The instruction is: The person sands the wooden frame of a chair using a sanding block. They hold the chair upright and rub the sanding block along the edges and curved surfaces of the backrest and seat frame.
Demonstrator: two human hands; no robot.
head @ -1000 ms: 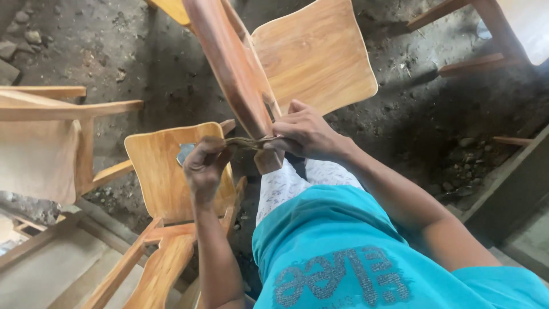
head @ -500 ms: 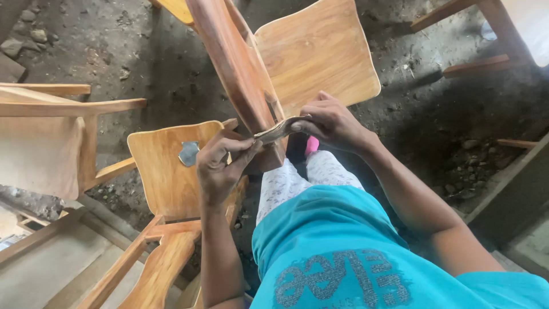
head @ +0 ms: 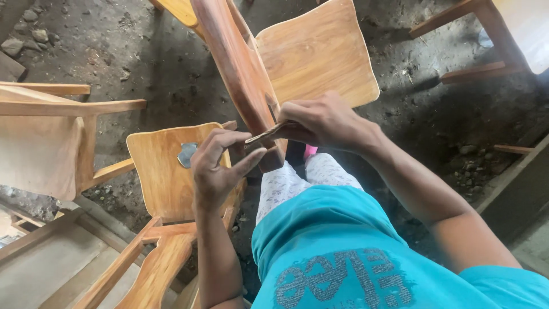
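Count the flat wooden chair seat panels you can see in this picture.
2: one seat panel at top centre behind the raised wooden leg, another lower left beneath the left hand. Others may be cropped at the edges.
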